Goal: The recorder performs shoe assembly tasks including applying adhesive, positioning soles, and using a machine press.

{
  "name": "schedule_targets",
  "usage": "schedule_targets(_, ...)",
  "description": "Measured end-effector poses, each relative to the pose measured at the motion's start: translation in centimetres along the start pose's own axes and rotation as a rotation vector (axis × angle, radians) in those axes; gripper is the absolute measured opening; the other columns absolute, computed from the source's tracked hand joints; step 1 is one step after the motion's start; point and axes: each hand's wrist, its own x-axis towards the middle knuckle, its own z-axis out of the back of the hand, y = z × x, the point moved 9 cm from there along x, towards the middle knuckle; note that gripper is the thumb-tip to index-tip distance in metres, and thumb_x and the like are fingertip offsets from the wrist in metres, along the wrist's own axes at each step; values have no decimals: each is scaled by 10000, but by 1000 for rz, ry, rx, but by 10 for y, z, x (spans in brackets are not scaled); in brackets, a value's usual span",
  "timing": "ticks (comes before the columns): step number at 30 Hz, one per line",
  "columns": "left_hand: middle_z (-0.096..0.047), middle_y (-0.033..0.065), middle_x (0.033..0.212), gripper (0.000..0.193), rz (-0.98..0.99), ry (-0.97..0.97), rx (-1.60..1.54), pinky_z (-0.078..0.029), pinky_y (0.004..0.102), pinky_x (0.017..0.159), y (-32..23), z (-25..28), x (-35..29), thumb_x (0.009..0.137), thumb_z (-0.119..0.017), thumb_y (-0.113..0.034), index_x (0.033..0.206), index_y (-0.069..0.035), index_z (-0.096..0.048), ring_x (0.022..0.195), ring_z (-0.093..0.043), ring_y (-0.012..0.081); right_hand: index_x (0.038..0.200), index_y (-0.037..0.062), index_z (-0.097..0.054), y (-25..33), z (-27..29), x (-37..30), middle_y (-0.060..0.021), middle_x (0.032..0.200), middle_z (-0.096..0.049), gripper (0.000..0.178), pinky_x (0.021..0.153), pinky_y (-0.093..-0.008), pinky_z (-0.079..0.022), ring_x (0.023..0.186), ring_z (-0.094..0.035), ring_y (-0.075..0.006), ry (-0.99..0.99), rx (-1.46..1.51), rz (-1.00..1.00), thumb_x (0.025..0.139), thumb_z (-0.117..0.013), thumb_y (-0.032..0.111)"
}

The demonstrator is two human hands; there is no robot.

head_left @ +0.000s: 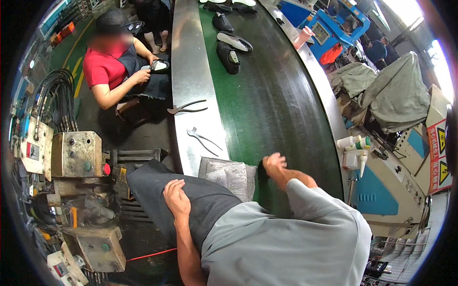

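Observation:
My left hand [177, 199] rests over the dark apron [157, 183] on my lap, its fingers loosely bent and nothing in them. Out over the green conveyor belt [267, 109] is my right hand [275, 165], smeared by motion, so its grip is unclear. A dark patch lies beside it on the belt; I cannot tell whether it is a shadow. Left of that hand, a grey patterned cushion [226, 175] sits at the belt's edge. On the metal ledge beyond it are pliers with splayed handles [202, 139] and a second pair of pliers [188, 107].
Black shoes [228, 57] stand farther up the belt. Across the ledge, a seated co-worker in a red shirt [106, 69] holds a shoe [160, 66]. White bottles [352, 148] sit along the right rail, near a pink cup [304, 36]. Machine control boxes [78, 155] stand at left.

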Motion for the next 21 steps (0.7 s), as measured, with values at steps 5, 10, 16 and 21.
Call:
schedule_targets(5,-806,109,1119,197,-23,37,-1,-502,492,1096,-16,-18,16,930,-601,32,1004,-8,-779,1186,-707,351,1378,-51,-645,96,117,94,-339,1485,-625,624,1189,-536,-495,1399,-605,-476,43,384,380,944,-716,391)
schedule_targets(10,-800,110,1107,198,-67,68,-6,-506,504,1059,-27,-49,36,894,-603,43,990,-24,-763,1159,-714,357,1524,-76,-562,244,223,169,-335,1531,-606,905,1209,-490,-486,1448,-590,-436,-39,561,599,878,-817,505)
schedule_targets(16,-777,97,1135,187,3,154,47,-525,540,1036,-12,-63,46,973,-600,24,1043,-59,-752,1161,-702,364,1328,-92,-633,419,294,157,-337,1379,-691,778,1139,-488,-521,1344,-649,-469,-167,557,797,868,-857,495)
schedule_targets(21,-784,69,1097,240,24,161,74,-523,497,978,-10,-74,68,858,-632,49,1014,-84,-755,1125,-717,326,1293,-87,-668,484,281,176,-327,1298,-738,768,1069,-491,-573,1251,-724,-440,-19,462,710,867,-890,513)
